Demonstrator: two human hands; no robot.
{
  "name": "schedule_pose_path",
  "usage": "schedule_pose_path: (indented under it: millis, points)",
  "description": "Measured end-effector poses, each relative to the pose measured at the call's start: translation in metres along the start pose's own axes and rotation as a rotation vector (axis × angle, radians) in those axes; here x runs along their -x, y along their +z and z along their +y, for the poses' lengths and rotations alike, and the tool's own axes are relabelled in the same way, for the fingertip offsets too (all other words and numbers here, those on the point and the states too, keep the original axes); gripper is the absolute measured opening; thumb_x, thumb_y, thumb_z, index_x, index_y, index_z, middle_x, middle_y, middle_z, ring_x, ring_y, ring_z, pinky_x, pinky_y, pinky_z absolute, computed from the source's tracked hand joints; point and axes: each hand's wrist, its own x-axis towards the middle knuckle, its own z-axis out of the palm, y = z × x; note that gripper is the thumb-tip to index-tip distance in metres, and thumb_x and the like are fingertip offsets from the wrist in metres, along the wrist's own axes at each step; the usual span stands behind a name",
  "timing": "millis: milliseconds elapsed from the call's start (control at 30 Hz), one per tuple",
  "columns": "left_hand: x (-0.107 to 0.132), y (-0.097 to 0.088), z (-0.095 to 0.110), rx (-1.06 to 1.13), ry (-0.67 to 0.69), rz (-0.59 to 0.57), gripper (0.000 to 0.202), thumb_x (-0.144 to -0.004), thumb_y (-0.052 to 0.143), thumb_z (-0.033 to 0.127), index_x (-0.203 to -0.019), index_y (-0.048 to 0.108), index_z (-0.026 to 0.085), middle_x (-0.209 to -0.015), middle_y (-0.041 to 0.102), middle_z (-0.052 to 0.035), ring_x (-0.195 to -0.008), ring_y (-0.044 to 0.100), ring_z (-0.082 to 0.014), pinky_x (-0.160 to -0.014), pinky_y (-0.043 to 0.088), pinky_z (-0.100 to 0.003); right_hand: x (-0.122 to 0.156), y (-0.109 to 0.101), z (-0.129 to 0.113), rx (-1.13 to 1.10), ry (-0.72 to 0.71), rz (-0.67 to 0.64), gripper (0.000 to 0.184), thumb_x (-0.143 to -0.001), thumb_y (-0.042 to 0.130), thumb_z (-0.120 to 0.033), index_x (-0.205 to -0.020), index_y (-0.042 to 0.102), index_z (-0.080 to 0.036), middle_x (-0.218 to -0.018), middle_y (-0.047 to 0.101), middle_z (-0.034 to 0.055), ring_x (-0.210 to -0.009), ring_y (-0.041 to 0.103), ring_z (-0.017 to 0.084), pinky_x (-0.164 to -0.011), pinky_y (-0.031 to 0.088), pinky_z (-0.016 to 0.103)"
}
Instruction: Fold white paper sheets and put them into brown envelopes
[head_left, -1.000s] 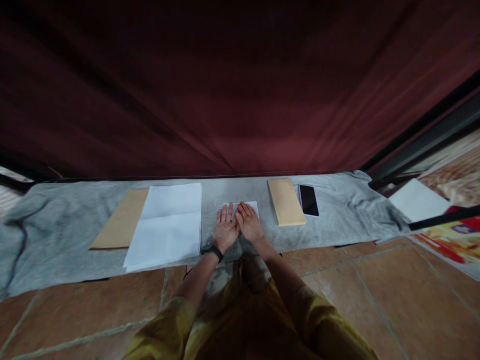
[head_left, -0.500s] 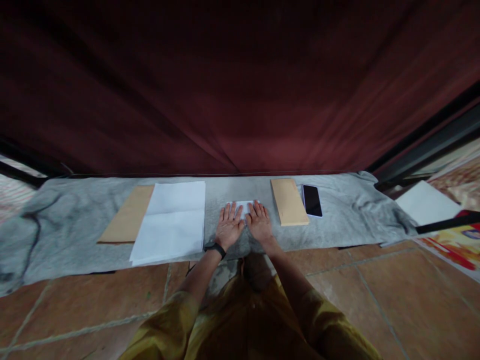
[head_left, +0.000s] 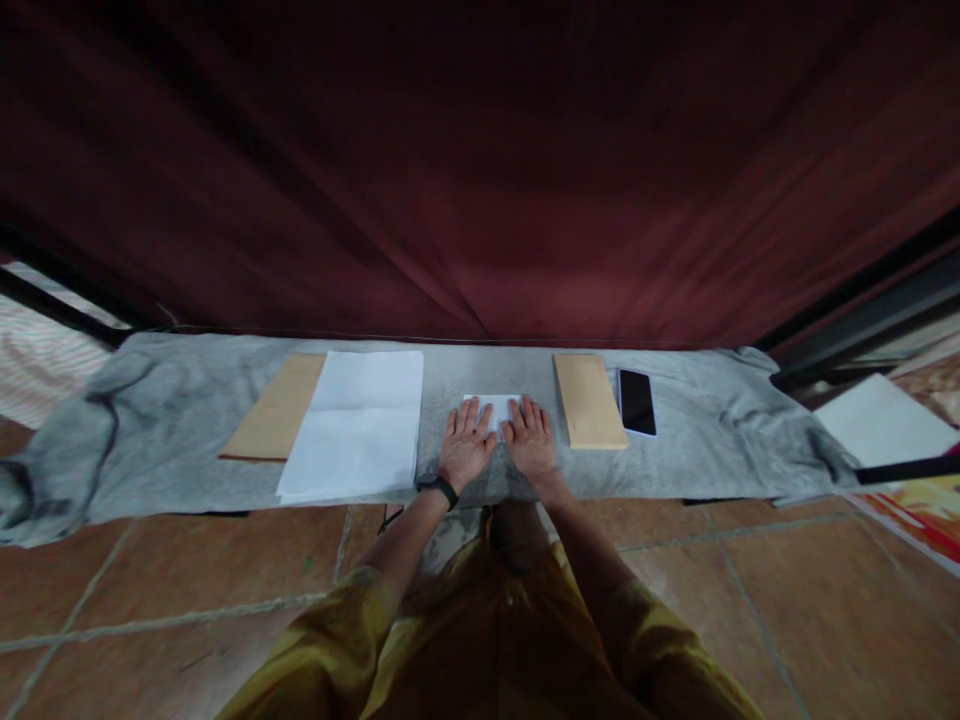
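A small piece of folded white paper [head_left: 501,410] lies on the grey cloth in front of me, partly covered by my hands. My left hand [head_left: 465,440], with a dark band on the wrist, rests flat on its left part, fingers stretched out. Flat on the right part is my right hand [head_left: 531,438], its fingers also spread. To the left are large white paper sheets [head_left: 360,420], creased across the middle, overlapping a brown envelope or card [head_left: 274,415]. Right of my hands sits a tan stack of envelopes or card [head_left: 590,400].
A grey cloth [head_left: 465,365] covers the long narrow surface. A phone [head_left: 637,402] with a dark screen lies right of the tan stack. A dark red curtain [head_left: 487,200] hangs behind. Tiled floor [head_left: 247,580] shows in front, and a white sheet [head_left: 885,420] lies far right.
The view has shifted slightly. My hands are somewhat further apart on the small paper, so more of it shows between them.
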Motion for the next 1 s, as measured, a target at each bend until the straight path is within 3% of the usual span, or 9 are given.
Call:
schedule_pose_path:
  millis: [300, 633, 1000]
  points:
    - [0.014, -0.005, 0.001, 0.000, -0.036, -0.023, 0.062, -0.102, 0.037, 0.044, -0.157, 0.033, 0.016, -0.165, 0.028, -0.0144, -0.155, 0.021, -0.0293, -0.124, 0.018, -0.052, 0.001, 0.000, 0.000, -0.019, 0.001, -0.009, 0.053, -0.105, 0.039, -0.038, -0.152, 0.044, -0.015, -0.159, 0.038, 0.0179, -0.146, 0.037, 0.031, -0.117, 0.028, 0.052]
    - [0.029, -0.014, 0.005, -0.034, -0.059, -0.029, 0.071, -0.102, 0.033, 0.049, -0.156, 0.029, 0.003, -0.163, 0.028, -0.0206, -0.155, 0.019, -0.0299, -0.125, 0.017, -0.051, 0.001, 0.001, 0.002, -0.015, -0.013, 0.001, 0.053, -0.105, 0.038, -0.038, -0.152, 0.044, -0.014, -0.159, 0.038, 0.0186, -0.145, 0.038, 0.030, -0.117, 0.028, 0.053]
    - [0.042, -0.018, 0.005, -0.056, -0.105, -0.013, 0.075, -0.101, 0.036, 0.052, -0.157, 0.028, 0.003, -0.162, 0.029, -0.0217, -0.154, 0.022, -0.0320, -0.124, 0.019, -0.052, 0.001, 0.003, 0.003, -0.007, -0.021, 0.024, 0.054, -0.104, 0.038, -0.039, -0.152, 0.043, -0.015, -0.158, 0.041, 0.0179, -0.144, 0.040, 0.031, -0.117, 0.029, 0.054]
